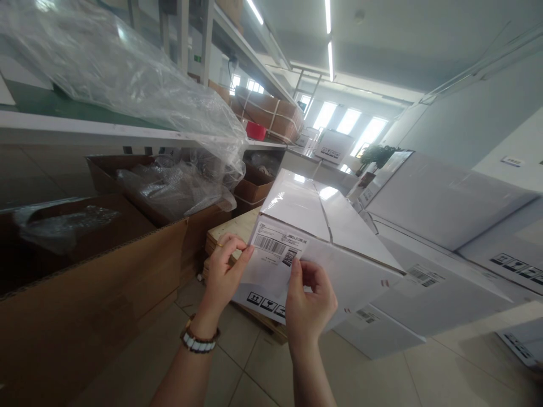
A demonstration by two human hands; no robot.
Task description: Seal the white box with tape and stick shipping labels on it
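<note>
A white carton stands on a wooden pallet in the middle, its top flaps meeting at a seam. On its near side is a white label with a barcode and a square code. My left hand, with a bracelet at the wrist, pinches the label's left edge between thumb and fingers. At the label's lower right corner, my right hand is closed, thumb against the curled index finger. Black handling symbols are printed on the carton below the label.
Open brown cartons with clear plastic wrap stand at the left, below a green-topped bench draped with plastic. More white cartons are stacked at the right. A red tape roll lies on the bench's far end.
</note>
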